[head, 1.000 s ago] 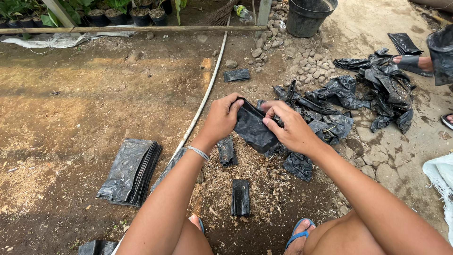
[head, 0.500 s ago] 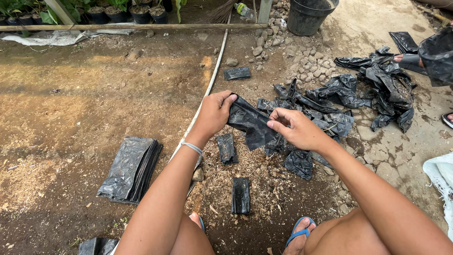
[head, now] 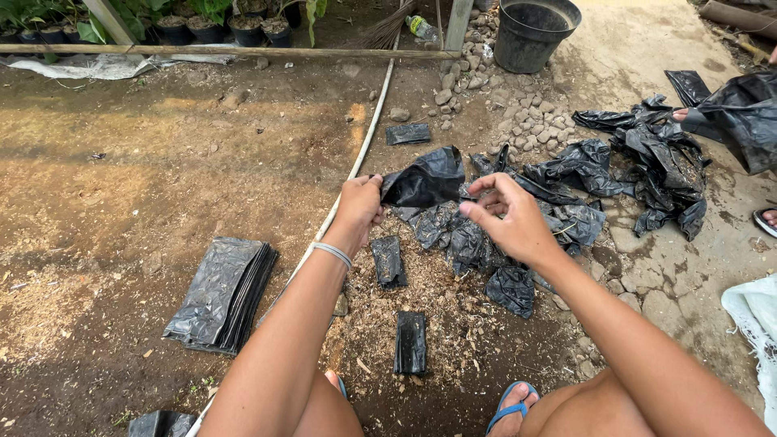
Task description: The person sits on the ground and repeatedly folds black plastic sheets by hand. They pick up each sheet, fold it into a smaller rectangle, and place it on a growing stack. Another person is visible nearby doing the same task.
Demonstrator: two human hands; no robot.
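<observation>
Two bare hands work one crumpled black plastic bag [head: 425, 180] over the dirt.
The left hand [head: 360, 204] pinches the bag's corner shut, lifting it at twelve o'clock above the sawdust patch [head: 421, 283]; the right hand [head: 508, 217] hovers half-open, holding nothing. Pulling the thin, glossy film taut by opposite edges should flatten it best, like the folded stack [head: 220, 295] at nine o'clock.

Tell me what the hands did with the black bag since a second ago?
The right hand let go of the black bag and now hovers open beside it. The left hand kept its pinch on the bag's edge, so the bag hangs from it alone. The flat stack and the crumpled pile stayed put.
</observation>
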